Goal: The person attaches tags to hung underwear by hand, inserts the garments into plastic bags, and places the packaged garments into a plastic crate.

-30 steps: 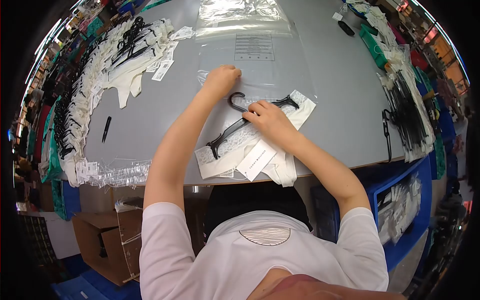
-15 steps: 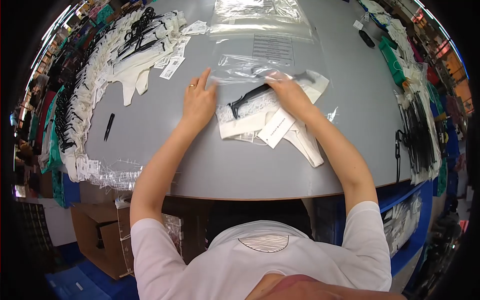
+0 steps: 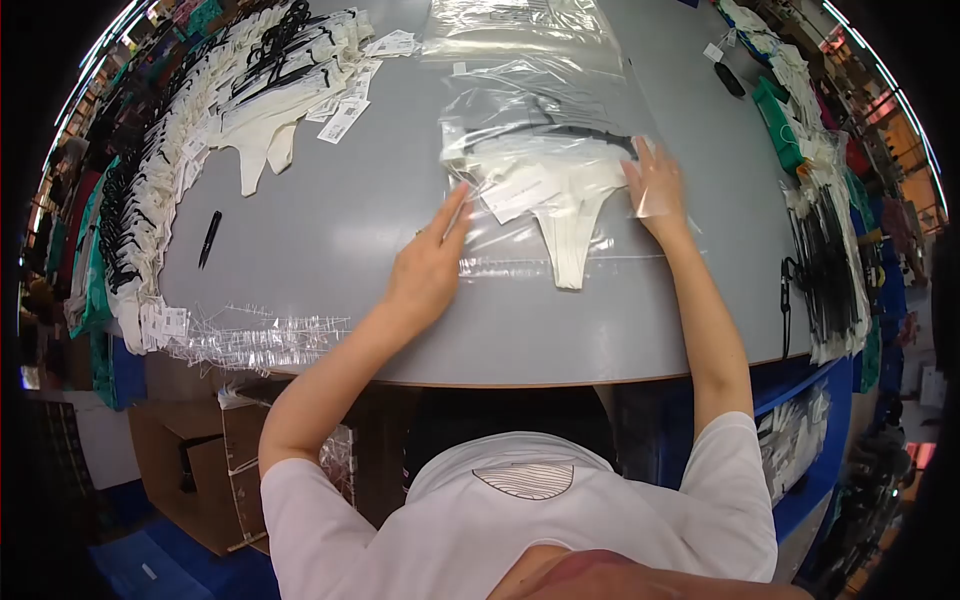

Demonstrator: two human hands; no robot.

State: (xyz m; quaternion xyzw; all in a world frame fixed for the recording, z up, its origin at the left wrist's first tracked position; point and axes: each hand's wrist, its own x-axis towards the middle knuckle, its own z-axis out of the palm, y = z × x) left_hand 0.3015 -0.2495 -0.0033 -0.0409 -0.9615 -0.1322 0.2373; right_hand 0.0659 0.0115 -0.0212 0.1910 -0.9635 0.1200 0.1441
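A white thong [image 3: 572, 215] on a black hanger [image 3: 560, 130] lies mostly inside a clear plastic bag [image 3: 500, 240], its narrow lower end toward me. A white swing tag [image 3: 518, 195] rests on the garment's left part. My left hand [image 3: 428, 268] is at the bag's left side, fingers stretched out and fingertips near the garment's edge. At the garment's right end, my right hand [image 3: 657, 190] has its fingers extended, touching the edge by the hanger. Clear film covers part of that hand near the wrist.
A stack of clear bags [image 3: 520, 35] lies at the back. White garments on black hangers [image 3: 150, 190] line the left side, with a black pen [image 3: 210, 240] and plastic tag fasteners [image 3: 260, 340] nearby. Black hangers [image 3: 830, 260] and a green tray [image 3: 778, 125] are at right.
The thong has turned and spread out, its narrow end now toward me, and is now mostly within the bag. My right hand moved right; my left hand came nearer to me.
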